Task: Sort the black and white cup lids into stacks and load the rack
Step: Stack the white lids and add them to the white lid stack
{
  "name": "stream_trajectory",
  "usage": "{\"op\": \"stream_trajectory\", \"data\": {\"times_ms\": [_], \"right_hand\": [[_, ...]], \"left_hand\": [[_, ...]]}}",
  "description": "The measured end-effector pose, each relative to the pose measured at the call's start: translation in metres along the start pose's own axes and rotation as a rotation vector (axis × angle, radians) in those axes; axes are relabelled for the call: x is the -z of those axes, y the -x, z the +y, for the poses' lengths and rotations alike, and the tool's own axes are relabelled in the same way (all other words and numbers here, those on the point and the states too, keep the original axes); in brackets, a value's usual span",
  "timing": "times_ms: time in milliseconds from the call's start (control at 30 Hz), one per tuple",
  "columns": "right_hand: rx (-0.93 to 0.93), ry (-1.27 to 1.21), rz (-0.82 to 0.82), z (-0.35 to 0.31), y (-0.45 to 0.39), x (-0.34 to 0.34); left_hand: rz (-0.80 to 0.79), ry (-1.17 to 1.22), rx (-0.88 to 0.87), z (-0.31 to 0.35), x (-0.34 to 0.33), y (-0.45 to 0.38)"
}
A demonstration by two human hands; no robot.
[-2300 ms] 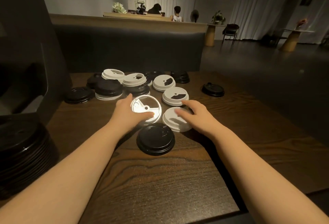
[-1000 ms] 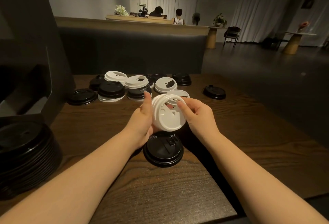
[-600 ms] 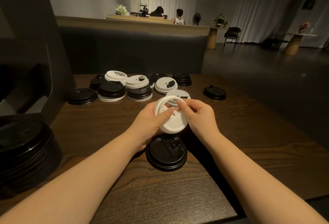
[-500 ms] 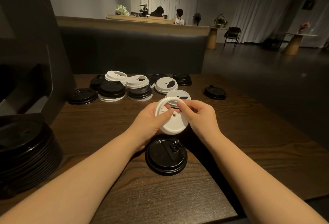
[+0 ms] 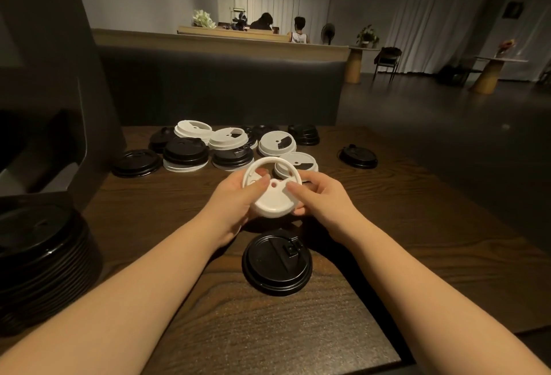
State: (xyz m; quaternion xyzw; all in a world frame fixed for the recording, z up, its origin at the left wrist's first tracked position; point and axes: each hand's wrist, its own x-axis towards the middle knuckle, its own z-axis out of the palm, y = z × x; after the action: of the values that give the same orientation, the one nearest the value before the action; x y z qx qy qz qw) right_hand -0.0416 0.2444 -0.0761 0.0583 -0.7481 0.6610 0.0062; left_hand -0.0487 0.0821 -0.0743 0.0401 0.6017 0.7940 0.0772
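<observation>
Both hands hold a small stack of white lids (image 5: 272, 195) above the wooden table (image 5: 387, 210). My left hand (image 5: 235, 198) grips its left rim, thumb on top. My right hand (image 5: 319, 198) pinches the right rim. A single black lid (image 5: 277, 264) lies on the table just below the hands. Several black and white lids are spread at the table's far side, among them a white lid (image 5: 298, 162) behind the held stack, another white lid (image 5: 277, 143) and a black stack (image 5: 185, 151). A tall stack of black lids (image 5: 38, 258) stands at the near left.
A dark rack or stand (image 5: 50, 124) rises at the left edge of the table. One black lid (image 5: 357, 156) lies apart at the far right. A dark padded bench back (image 5: 220, 85) runs behind the table. Two people sit far off in the room.
Both hands picked white lids off the table, brought them together and lowered them into a flatter tilt over the table. The black lid near me stayed in place.
</observation>
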Motion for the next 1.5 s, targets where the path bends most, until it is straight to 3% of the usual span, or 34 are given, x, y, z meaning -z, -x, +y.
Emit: {"op": "stream_trajectory", "data": {"times_ms": [200, 367, 500, 633, 767, 1167, 1300, 1400, 1500], "right_hand": [[0.040, 0.040, 0.154, 0.003, -0.003, 0.001], [0.192, 0.424, 0.156, 0.007, -0.012, 0.012], [0.002, 0.815, 0.053, 0.020, -0.027, 0.014], [0.118, 0.946, 0.109, 0.021, -0.028, 0.015], [0.102, 0.927, 0.206, 0.021, -0.024, 0.024], [0.138, 0.919, 0.058, 0.010, -0.016, 0.021], [0.207, 0.650, 0.217, 0.016, -0.019, 0.023], [0.200, 0.444, 0.323, 0.014, -0.016, 0.021], [0.284, 0.305, 0.203, 0.009, -0.011, 0.017]], "left_hand": [[0.040, -0.254, 0.002, -0.005, 0.005, -0.004], [0.149, -0.217, 0.018, 0.002, 0.018, -0.012], [0.143, -0.209, 0.011, 0.001, 0.021, -0.015], [0.173, -0.075, 0.062, -0.001, 0.027, -0.020], [0.184, -0.050, 0.081, -0.002, 0.029, -0.022], [0.172, -0.130, 0.084, -0.004, 0.032, -0.025], [0.193, -0.061, 0.078, -0.001, 0.029, -0.023], [0.246, -0.203, 0.085, 0.001, 0.026, -0.021], [0.245, -0.365, 0.070, 0.001, 0.022, -0.019]]}}
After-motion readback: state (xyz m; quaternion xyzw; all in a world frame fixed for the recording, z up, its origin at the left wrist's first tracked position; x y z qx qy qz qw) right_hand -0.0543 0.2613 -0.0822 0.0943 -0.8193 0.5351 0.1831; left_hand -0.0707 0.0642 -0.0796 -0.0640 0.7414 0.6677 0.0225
